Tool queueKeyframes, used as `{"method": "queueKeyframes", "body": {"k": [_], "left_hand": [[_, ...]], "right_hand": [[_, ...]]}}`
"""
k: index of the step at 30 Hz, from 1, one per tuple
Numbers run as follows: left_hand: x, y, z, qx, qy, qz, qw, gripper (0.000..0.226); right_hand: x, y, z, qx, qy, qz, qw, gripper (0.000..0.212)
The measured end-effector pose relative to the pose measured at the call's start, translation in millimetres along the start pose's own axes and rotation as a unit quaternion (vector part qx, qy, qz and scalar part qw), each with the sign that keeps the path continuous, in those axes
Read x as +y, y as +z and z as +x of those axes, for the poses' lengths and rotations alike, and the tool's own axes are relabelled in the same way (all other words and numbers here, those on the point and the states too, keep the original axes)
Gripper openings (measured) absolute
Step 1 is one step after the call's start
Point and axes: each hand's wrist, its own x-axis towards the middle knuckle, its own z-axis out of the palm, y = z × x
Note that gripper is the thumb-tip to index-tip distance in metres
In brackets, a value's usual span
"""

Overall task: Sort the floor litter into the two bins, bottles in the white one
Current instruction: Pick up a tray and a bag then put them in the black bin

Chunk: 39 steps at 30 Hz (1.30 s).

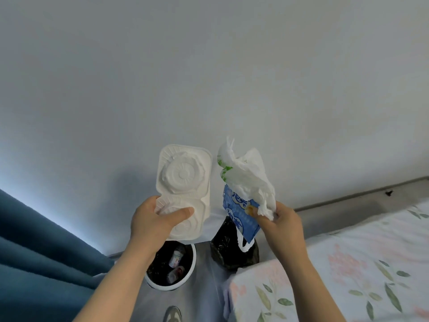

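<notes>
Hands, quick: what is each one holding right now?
Left hand: grips the white moulded tray.
Right hand: pinches a blue wrapper and crumpled white bag.

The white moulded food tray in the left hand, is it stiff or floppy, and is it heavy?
Probably stiff: the white moulded food tray stands upright above the left hand, which grips only its lower end, without sagging. Likely light, since thumb and fingers alone hold it. Its thin ribbed walls may crack if squeezed.
</notes>
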Motion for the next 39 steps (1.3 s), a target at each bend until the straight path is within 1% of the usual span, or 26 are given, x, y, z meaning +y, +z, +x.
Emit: {"method": "queueKeyframes", "body": {"k": [4,8,11,14,17,21,27,33,39], "left_hand": [[-11.0,9.7,46.8,-0.035,-0.018,0.035,0.999,0.036],[-32.8,26.5,86.8,-0.069,-0.052,0.075,0.994,0.044],[-50.1,43.3,107.2,-0.077,-0.072,0.102,0.989,0.04],[-68.1,60.9,122.5,-0.088,-0.089,0.126,0.984,0.04],[-88.7,78.5,135.4,-0.088,-0.103,0.153,0.979,0.04],[-116.3,108.6,146.1,-0.093,-0.123,0.163,0.975,0.035],[-174.2,150.9,164.0,-0.112,-0.163,0.208,0.958,0.041],[-240.3,191.2,189.2,-0.116,-0.181,0.249,0.944,0.043],[-307.3,218.2,218.7,-0.114,-0.189,0.298,0.929,0.051]], "right_hand": [[12.8,27.2,20.4,0.007,0.062,-0.013,0.998,0.015],[35.5,51.3,38.0,-0.007,0.112,-0.036,0.993,0.011],[58.2,64.4,53.2,-0.01,0.139,-0.068,0.988,0.018],[85.4,74.8,69.6,-0.026,0.157,-0.091,0.983,0.016],[116.4,83.0,83.7,-0.048,0.189,-0.077,0.978,0.017],[163.2,97.4,100.2,-0.078,0.201,-0.109,0.97,0.017],[235.8,124.7,123.2,-0.12,0.24,-0.131,0.954,0.023],[314.0,162.7,140.5,-0.167,0.264,-0.149,0.938,0.029],[388.3,203.3,157.0,-0.199,0.301,-0.12,0.925,0.028]]}}
